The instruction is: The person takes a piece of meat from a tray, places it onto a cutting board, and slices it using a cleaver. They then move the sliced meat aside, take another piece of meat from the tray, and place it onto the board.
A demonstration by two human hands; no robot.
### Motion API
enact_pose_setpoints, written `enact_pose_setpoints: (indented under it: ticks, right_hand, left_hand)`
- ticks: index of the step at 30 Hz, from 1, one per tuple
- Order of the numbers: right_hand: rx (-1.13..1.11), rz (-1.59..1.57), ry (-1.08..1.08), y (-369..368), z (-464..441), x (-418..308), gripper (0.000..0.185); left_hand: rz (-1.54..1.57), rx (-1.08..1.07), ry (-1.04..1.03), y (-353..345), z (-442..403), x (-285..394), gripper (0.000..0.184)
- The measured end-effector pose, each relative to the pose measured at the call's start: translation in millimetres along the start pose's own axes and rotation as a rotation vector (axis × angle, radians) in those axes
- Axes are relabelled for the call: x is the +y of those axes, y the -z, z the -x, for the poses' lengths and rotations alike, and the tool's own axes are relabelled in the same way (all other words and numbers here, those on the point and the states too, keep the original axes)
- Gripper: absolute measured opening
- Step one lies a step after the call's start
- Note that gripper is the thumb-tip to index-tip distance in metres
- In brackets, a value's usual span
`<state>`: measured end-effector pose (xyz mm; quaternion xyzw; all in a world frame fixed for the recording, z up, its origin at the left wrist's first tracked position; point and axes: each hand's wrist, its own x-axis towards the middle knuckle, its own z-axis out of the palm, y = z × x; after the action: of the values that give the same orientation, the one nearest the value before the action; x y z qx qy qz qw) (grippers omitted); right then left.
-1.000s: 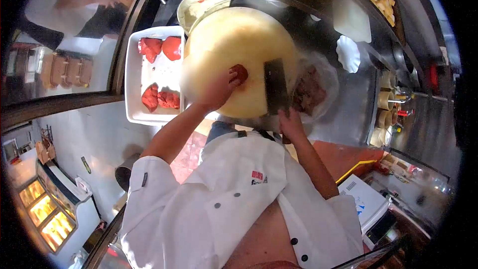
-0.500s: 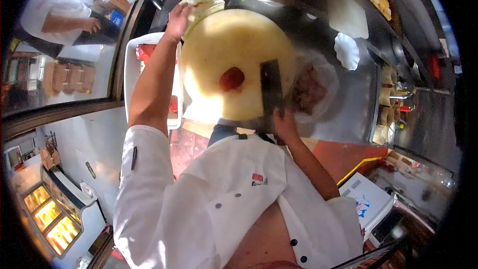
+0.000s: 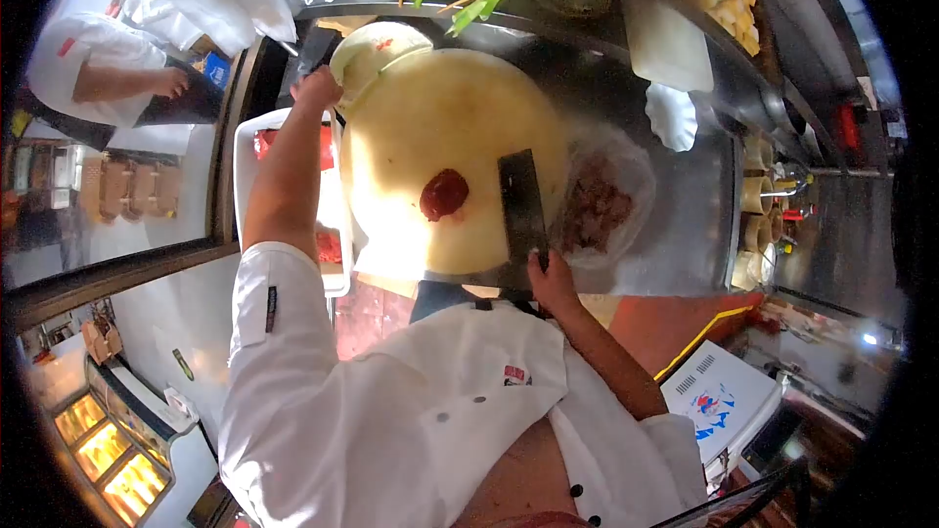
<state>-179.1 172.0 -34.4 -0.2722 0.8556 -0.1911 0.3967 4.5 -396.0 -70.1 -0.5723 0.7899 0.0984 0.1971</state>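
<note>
On one round board [image 3: 460, 98], one red lump [image 3: 444, 195], one cleaver [image 3: 521, 198].

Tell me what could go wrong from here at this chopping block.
The red piece lies on the chopping block with no hand steadying it, so it might slide if struck.

The cleaver in the right hand is close to the bag of chopped meat; a sideways swing could nick the plastic.

The left arm stretches over the white tray, so the forearm might brush the red pieces inside.
</note>
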Motion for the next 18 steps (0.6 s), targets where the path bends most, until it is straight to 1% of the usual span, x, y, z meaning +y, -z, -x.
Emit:
enact_pose_setpoints:
  ticks: [1,2,3,4,5,6,7,8,10,11,12,13,14,17,18]
  right_hand:
    - [-0.009,0.015,-0.003,-1,1,2,0.065]
    - [0.076,-0.011,0.050,-10,-4,14,0.056]
    - [0.113,-0.022,0.072,-17,-6,24,0.051]
    - [0.150,-0.033,0.094,-22,-7,32,0.047]
    - [0.206,0.031,0.141,-28,-10,39,0.045]
    - [0.228,0.063,0.165,-26,-14,41,0.044]
    - [0.252,0.095,0.187,-25,-18,43,0.043]
    - [0.059,0.023,0.075,-18,-27,44,0.051]
    - [-0.025,-0.066,0.034,-21,-28,51,0.058]
    - [-0.066,-0.110,0.011,-23,-28,54,0.061]
    - [-0.019,-0.090,0.022,-28,-31,62,0.062]
    - [0.005,-0.079,0.028,-22,-28,52,0.063]
    - [0.029,-0.068,0.034,-17,-25,42,0.063]
    - [0.046,-0.070,0.056,-19,-27,47,0.050]
    - [0.047,-0.092,0.074,-26,-32,58,0.046]
  left_hand:
    - [-0.063,-0.001,-0.027,1,1,0,0.049]
    - [-0.103,0.019,-0.048,1,5,-2,0.049]
    - [-0.104,0.008,-0.047,-6,8,-2,0.049]
    - [-0.079,0.270,-0.105,-14,12,-2,0.046]
    - [-0.054,0.534,-0.162,-22,16,-3,0.044]
    - [0.042,0.595,-0.314,-16,42,5,0.040]
    - [0.173,0.592,-0.452,-21,70,16,0.039]
    - [0.299,0.571,-0.591,-26,96,27,0.038]
    - [0.532,0.346,-0.767,-48,152,44,0.044]
    - [0.521,0.300,-0.872,-58,179,48,0.047]
    - [0.513,0.247,-0.976,-68,206,51,0.050]
    - [0.419,0.281,-1.129,-86,218,51,0.053]
    - [0.421,0.280,-1.129,-100,226,53,0.053]
    - [0.366,0.332,-1.136,-127,254,58,0.057]
    - [0.468,0.344,-1.007,-130,261,61,0.058]
